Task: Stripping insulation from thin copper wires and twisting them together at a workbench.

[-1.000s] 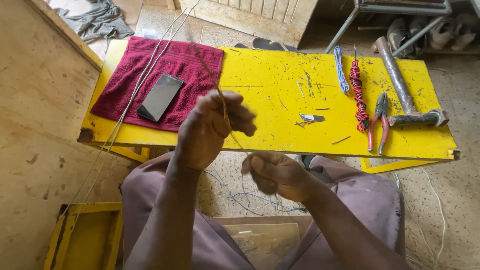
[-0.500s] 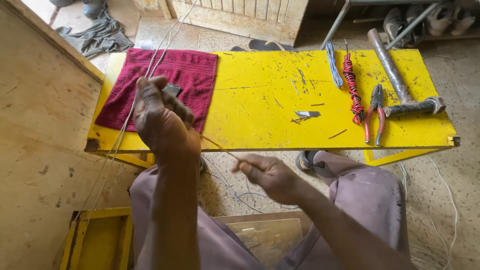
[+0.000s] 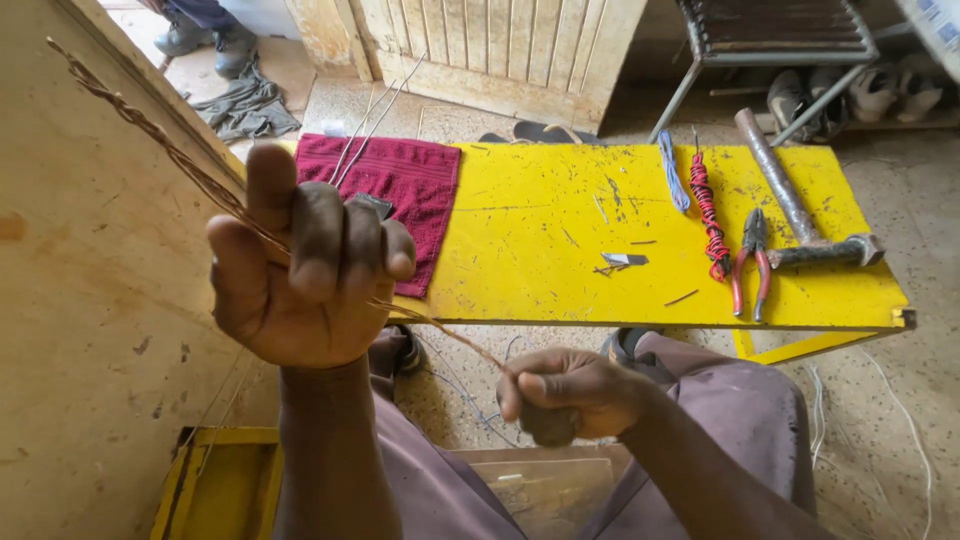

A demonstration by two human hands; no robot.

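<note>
Copper-coloured twisted wire [image 3: 150,130] clenched in fisted left hand [image 3: 305,265], running toward 5 o'clock into pinching right hand [image 3: 565,390]. On yellow bench [image 3: 560,290]: one pliers [image 3: 748,262], one hammer [image 3: 800,210], one maroon towel [image 3: 400,190].

I am sitting in a small, rough workshop, the kind set up at floor level in a plain room. In front of my knees stands a low counter [image 3: 530,250] painted bright yellow, its top scratched, chipped and strewn with metal offcuts. On its right side lie hand tools: red-handled pliers [image 3: 748,262], a heavy steel hammer [image 3: 795,215], a twisted red-and-black wire bundle [image 3: 706,215] and a short blue cable [image 3: 673,170]. A dark red cloth [image 3: 400,190] covers the left end. Bare plywood sheets [image 3: 90,300] lean at my left, weathered wooden boards [image 3: 500,45] stand behind the counter, and the speckled concrete floor [image 3: 900,400] carries loose wires and worn shoes [image 3: 845,90].
</note>
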